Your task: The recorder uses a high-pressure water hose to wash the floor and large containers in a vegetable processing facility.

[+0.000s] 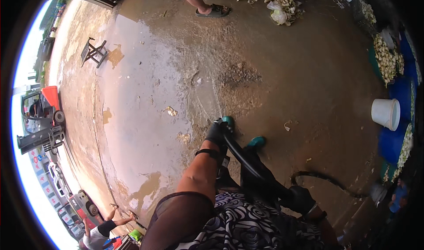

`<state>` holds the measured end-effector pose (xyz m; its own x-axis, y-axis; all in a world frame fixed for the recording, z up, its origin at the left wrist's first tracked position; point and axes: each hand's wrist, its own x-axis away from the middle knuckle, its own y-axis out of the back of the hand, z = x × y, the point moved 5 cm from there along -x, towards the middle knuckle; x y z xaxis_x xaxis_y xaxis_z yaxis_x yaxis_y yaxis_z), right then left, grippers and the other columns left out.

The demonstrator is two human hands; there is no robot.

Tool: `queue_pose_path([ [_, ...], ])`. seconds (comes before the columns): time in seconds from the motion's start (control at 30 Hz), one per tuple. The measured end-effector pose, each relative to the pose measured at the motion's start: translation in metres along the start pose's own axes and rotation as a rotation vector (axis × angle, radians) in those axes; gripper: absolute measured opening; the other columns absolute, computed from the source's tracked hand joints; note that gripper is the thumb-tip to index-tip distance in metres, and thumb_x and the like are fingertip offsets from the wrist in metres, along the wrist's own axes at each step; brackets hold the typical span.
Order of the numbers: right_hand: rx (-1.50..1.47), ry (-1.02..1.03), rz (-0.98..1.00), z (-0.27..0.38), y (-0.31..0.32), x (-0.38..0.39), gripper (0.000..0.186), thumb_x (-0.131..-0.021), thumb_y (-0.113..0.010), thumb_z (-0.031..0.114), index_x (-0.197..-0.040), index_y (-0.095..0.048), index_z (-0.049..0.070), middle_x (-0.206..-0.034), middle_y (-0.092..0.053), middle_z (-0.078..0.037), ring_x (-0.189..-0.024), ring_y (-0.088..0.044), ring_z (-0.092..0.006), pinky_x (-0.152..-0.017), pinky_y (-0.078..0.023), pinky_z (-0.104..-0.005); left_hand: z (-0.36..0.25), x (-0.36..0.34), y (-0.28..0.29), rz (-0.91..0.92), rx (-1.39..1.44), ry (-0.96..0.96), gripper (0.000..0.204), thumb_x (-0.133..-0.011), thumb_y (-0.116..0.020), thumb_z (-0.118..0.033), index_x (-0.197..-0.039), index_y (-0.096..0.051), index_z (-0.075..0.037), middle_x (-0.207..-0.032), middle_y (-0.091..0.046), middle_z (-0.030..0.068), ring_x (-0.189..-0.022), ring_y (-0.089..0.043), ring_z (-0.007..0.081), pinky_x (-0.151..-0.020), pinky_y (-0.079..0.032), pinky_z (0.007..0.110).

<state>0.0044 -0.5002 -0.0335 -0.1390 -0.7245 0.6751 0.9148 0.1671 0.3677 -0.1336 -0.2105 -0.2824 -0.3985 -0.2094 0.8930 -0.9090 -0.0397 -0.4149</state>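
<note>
My left hand (216, 134), in a dark glove, is closed on the front end of a thick black hose (244, 159), where water (211, 97) sprays out onto the wet, muddy floor (309, 73). My right hand (295, 199), also dark-gloved, grips the hose lower down, near my hip. From there a loop of hose trails off to the right over the floor. Two teal rubber boots (256, 142) show on either side of the hose. Bits of pale leaf litter (171, 111) lie in the puddle left of the spray.
A person's sandalled feet (212, 10) stand ahead, near leafy piles (287, 13). Blue containers (393, 139), heaped pale produce (386, 58) and a white bucket (385, 114) line the right. A folding stool (94, 53), a forklift (39, 117) and another person (106, 232) are left.
</note>
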Motion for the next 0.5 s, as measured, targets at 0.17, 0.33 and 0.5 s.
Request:
queue_pose_path([
  [0.17,-0.122,-0.054,-0.061,0.0,0.006,-0.024,0.046,-0.06,-0.072,0.042,-0.069,-0.059,-0.001,-0.063,-0.058,-0.017,-0.063,-0.059,-0.0308,-0.058,-0.045,-0.0376,-0.048,0.012,-0.015,-0.048,0.064,-0.088,0.029,-0.084,-0.047,-0.032,-0.083,-0.051,-0.003,-0.064,-0.05,0.0101,-0.059,-0.051,0.025,-0.055,-0.046,0.04],
  [0.33,-0.226,-0.076,-0.043,-0.006,-0.007,-0.045,0.047,-0.059,-0.073,0.043,-0.074,-0.059,0.001,-0.068,-0.059,-0.015,-0.065,-0.059,-0.029,-0.06,-0.045,-0.036,-0.095,0.035,-0.038,0.039,0.157,-0.127,0.021,-0.083,-0.047,-0.028,-0.073,-0.044,-0.01,-0.059,-0.041,0.0061,-0.054,-0.046,0.0224,-0.051,-0.04,0.038],
  [0.5,-0.109,-0.024,0.006,0.01,-0.005,-0.064,0.049,-0.06,-0.07,0.046,-0.081,-0.06,0.002,-0.073,-0.06,-0.015,-0.071,-0.06,-0.0298,-0.064,-0.046,-0.0363,-0.119,0.065,-0.016,-0.047,0.143,-0.276,0.012,-0.082,-0.048,-0.021,-0.077,-0.044,-0.011,-0.063,-0.044,0.0067,-0.052,-0.046,0.022,-0.048,-0.042,0.038],
])
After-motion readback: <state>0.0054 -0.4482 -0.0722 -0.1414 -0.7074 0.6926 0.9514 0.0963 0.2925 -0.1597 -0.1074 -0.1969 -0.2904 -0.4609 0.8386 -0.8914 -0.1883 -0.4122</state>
